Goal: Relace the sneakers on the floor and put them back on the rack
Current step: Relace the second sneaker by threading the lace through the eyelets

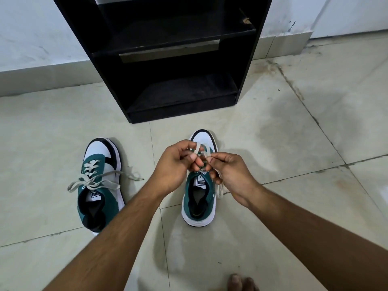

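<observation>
Two green, white and black sneakers stand on the tiled floor, toes toward a black rack (243,66). The left sneaker (99,198) has its white lace threaded and loosely tied, with the ends trailing sideways. Over the right sneaker (199,202) my left hand (174,164) and my right hand (233,175) both pinch its white lace (202,150) above the eyelets. One lace end hangs down the shoe's right side. My fingers hide the middle of that shoe's lacing.
The rack's lower shelves (182,95) hold nothing and open toward me. A white wall with a tiled skirting runs behind the rack. Toes of a bare foot (241,282) show at the bottom edge. Dark stains mark the floor tiles at right.
</observation>
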